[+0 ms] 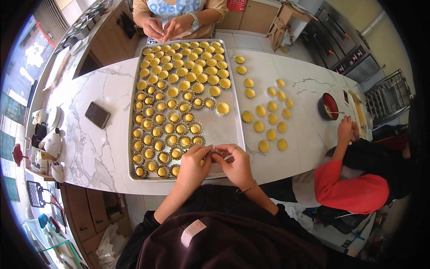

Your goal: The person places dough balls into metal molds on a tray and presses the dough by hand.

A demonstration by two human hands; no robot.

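Note:
Over the near edge of a large metal baking tray (233,130), my left hand (195,162) and my right hand (236,167) meet, fingertips pinched together. Between them is something small with a greyish edge, mostly covered by the fingers. Beneath my left hand and to its left, several fluted tart tins (163,157) stand in rows, each with a yellow dough ball in it. Farther up the tray sit rows of yellow fluted tart shells (184,85). One lone tart shell (222,108) rests beside the bare metal on the right.
More tart shells (272,119) lie on the marble table (304,71) right of the tray. A phone (97,115) lies to the left. At the right are a dark bowl (328,106) with a spoon and a person in a red sleeve (351,186). Another person's hands (168,28) work across the table.

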